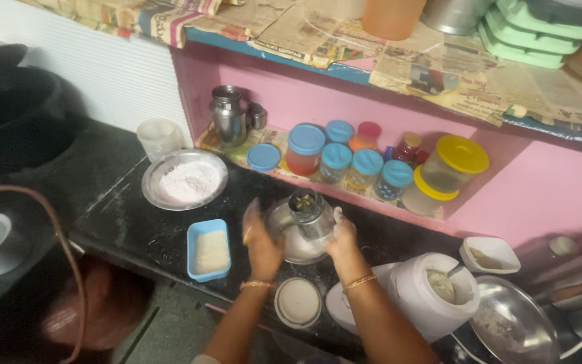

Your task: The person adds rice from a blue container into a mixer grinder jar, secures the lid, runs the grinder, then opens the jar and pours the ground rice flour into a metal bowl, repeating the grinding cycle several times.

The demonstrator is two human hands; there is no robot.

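Note:
Both my hands hold a steel mixer jar [302,226] over the black counter [136,229], tilted so its open mouth faces up. Dark bits show inside the mouth. My left hand [262,244] grips the jar's left side. My right hand [342,237] grips its right side. A round white lid [298,302] lies on the counter just below the jar, between my forearms. A white mixer base [432,294] stands to the right of my right arm.
A steel plate of white flour [184,179], a blue box of white grains [209,250] and a plastic cup [158,137] sit left. Blue-lidded and yellow-lidded jars [345,162] and a steel can [229,116] fill the pink shelf. A steel bowl [514,327] lies right.

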